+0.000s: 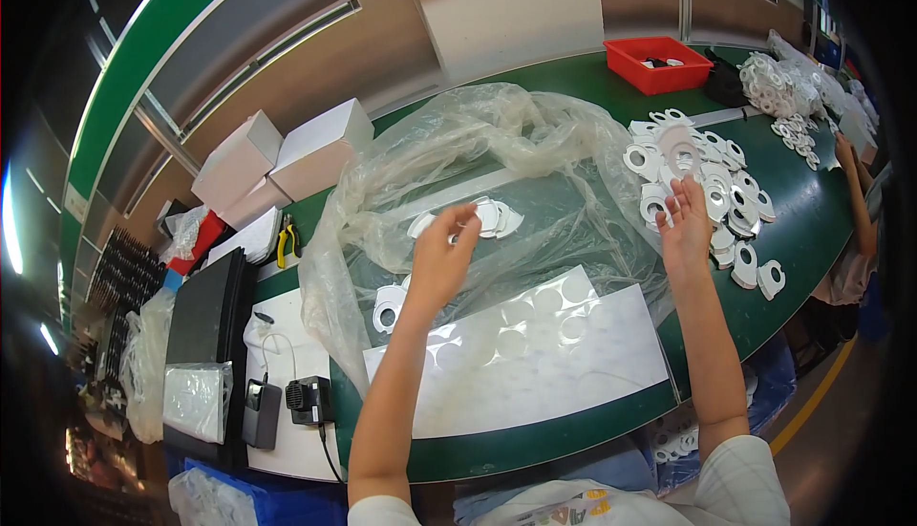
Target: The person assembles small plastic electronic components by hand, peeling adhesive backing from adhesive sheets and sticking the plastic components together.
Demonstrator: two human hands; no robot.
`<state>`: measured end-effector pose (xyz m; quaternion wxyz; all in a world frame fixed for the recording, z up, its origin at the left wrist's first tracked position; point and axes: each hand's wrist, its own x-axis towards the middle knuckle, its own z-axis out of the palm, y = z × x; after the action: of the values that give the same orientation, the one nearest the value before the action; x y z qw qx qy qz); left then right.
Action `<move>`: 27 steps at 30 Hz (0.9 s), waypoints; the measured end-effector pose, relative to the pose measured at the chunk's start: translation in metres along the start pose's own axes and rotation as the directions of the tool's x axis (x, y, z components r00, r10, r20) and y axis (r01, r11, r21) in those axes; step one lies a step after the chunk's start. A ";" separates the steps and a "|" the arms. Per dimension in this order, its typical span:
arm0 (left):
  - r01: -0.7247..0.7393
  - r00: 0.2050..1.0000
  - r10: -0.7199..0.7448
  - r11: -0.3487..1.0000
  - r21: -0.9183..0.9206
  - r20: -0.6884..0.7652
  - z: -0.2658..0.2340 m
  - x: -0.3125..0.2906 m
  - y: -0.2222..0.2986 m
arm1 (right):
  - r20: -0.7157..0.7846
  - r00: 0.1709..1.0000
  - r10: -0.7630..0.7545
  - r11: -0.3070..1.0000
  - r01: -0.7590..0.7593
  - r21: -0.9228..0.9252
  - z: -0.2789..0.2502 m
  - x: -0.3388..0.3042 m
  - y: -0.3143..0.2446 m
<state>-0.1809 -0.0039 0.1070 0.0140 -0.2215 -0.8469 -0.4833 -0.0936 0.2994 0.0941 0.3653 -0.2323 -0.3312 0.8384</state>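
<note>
My left hand (446,257) is over the clear plastic sheeting, its fingers curled in beside a small cluster of white cut pieces (494,219). What those fingers hold, if anything, is hidden. My right hand (686,232) is raised palm up with the fingers apart, at the near edge of a heap of white ring-shaped pieces (743,203). Just beyond its fingertips appears a pinkish-white ring piece (666,155); whether they touch it I cannot tell. Another white ring piece (386,317) lies left of my left forearm. Between my arms lies a white sheet with round cutouts (535,373).
Crumpled clear plastic (458,115) covers the middle of the green table (573,430). White boxes (320,149), yellow-handled pliers (286,242) and a small black device (309,401) stand left. A red bin (659,45) is at the back right. Another person's arm (860,201) reaches in at far right.
</note>
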 end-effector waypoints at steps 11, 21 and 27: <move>-0.227 0.915 0.018 0.848 0.479 0.402 0.035 0.089 -0.074 | 0.805 0.507 0.309 0.706 0.445 -0.551 -0.006 -0.030 0.049; -0.191 0.981 0.194 0.936 0.297 0.020 0.010 0.041 -0.057 | 0.645 0.136 0.752 0.222 0.869 -0.443 -0.018 -0.046 0.045; -0.158 0.985 0.161 0.985 0.068 -0.054 0.004 0.011 -0.058 | 0.524 -0.028 0.851 0.208 0.934 -0.289 -0.007 -0.094 0.041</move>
<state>-0.2126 -0.0225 0.0602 0.0847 -0.2738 -0.8406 -0.4597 -0.0494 0.2091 0.0741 -0.2127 0.3207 -0.9028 0.1919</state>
